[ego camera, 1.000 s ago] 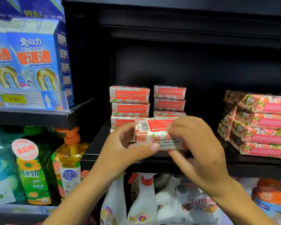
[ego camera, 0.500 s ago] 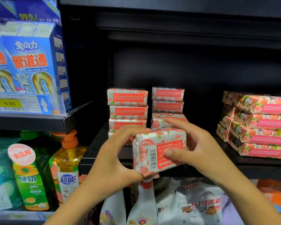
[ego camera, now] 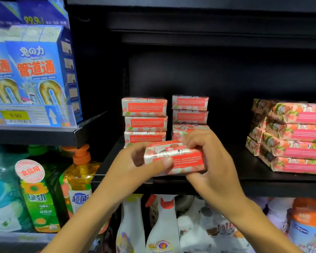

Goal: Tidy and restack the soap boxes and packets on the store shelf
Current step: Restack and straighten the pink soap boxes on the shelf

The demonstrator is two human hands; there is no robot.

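Both hands hold one pink-and-red soap packet [ego camera: 181, 159] in front of the black shelf [ego camera: 263, 181]. My left hand [ego camera: 135, 167] grips its left end, thumb across the front face. Around the packet's right end curls my right hand [ego camera: 208, 161], fingers over the top edge. Behind the packet stand two stacks of the same soap: a left stack [ego camera: 145, 119] and a right stack [ego camera: 190, 110], whose lower packets are partly hidden by my hands. A stack of pink-labelled soap packets [ego camera: 292, 136] sits at the shelf's right, slightly askew.
Blue drain-cleaner boxes [ego camera: 36, 70] stand on the upper left shelf above a 9.90 price tag [ego camera: 15, 115]. Dish-soap bottles [ego camera: 78, 181] fill the lower left. White spray bottles [ego camera: 162, 225] stand below the shelf. The shelf back between the stacks is dark.
The packet has been turned from its barcode end facing me to its long red-label side facing me, lying flat. Both hands shifted their grip and lifted it slightly toward the stacks.
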